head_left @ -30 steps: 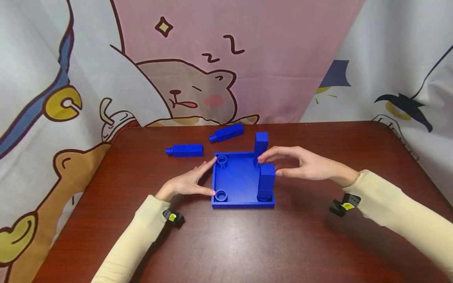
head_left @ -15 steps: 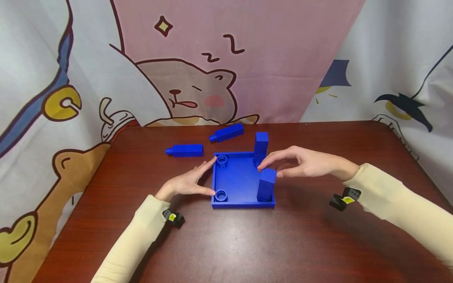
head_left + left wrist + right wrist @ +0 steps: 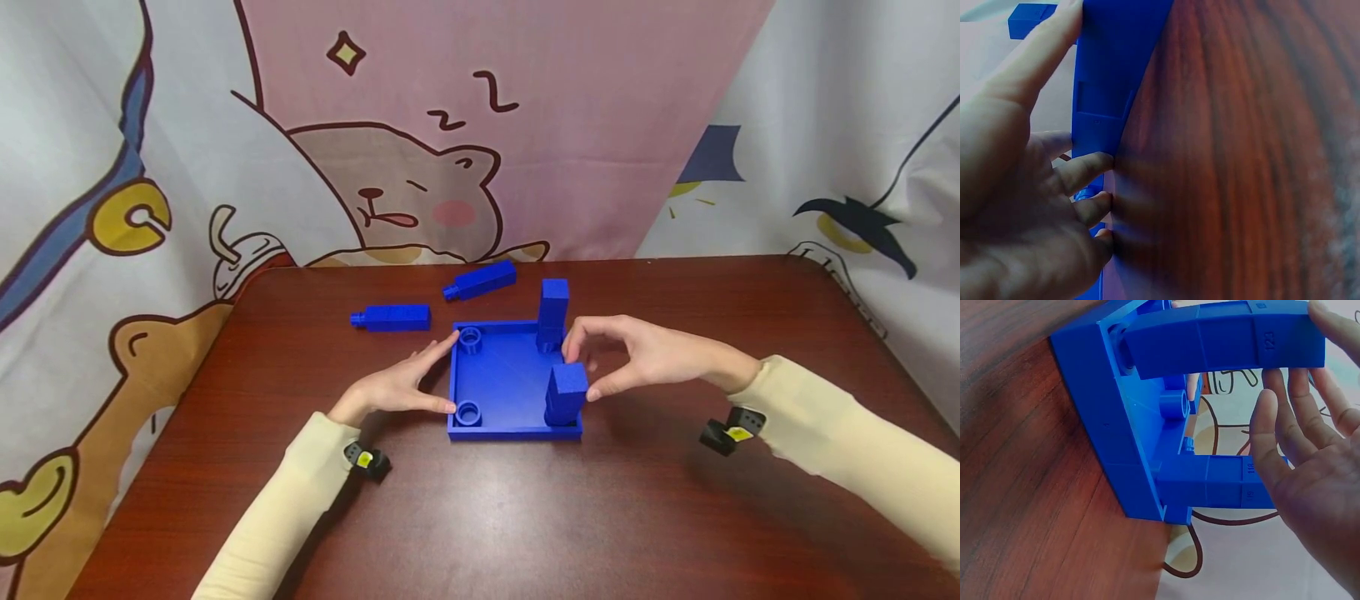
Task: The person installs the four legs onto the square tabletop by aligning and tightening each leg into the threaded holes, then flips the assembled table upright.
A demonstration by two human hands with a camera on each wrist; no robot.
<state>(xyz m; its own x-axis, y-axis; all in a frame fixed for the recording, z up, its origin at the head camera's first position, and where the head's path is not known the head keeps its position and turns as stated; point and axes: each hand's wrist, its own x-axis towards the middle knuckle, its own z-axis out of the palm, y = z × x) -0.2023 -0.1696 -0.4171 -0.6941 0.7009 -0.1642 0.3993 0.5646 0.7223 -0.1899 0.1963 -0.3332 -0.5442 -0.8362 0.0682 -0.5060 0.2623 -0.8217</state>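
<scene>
The near blue leg stands in the near right corner of the tray, top end up, long axis near vertical — leaning slightly toward the person. The right hand grasps it between thumb and curved fingers; the left hand — fingers extended — touches the left wall.

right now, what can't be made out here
Far blue square post, top end: right wrist view, behind the right hand.
Right hand's grip: right wrist view, partly behind the leaning blue square post.
How deep that post sits: head view, hidden by its own base.
Blue square tray: left wrist view, one end cut by the top edge.
</scene>
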